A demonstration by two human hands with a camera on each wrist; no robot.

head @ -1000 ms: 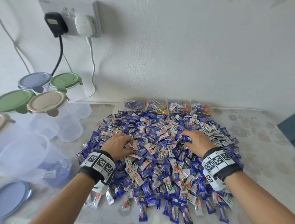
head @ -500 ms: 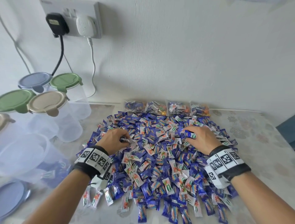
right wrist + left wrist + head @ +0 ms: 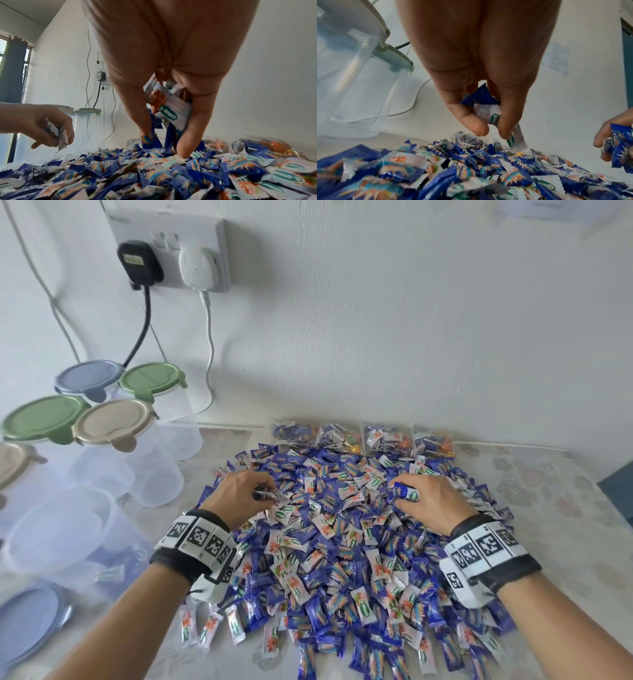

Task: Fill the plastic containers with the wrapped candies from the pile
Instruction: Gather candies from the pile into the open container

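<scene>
A wide pile of blue and white wrapped candies (image 3: 342, 542) covers the table. My left hand (image 3: 255, 491) hovers over the pile's left part, fingers curled round a few candies (image 3: 488, 108). My right hand (image 3: 407, 494) sits at the pile's right part and grips a bunch of candies (image 3: 168, 108), fingertips still touching the heap. An open clear plastic container (image 3: 65, 529) stands at the left with a few candies in its bottom. In the left wrist view a clear container (image 3: 351, 67) stands beside my left hand.
Several lidded clear containers (image 3: 113, 426) with green, beige and blue lids stand at the back left. A loose blue lid (image 3: 24, 625) lies at the near left. Bags of candy (image 3: 363, 436) line the wall. Plugs and cables (image 3: 144, 313) hang from a wall socket.
Both hands have shifted farther into the pile toward the wall and lifted slightly, each closing on a handful of candies.
</scene>
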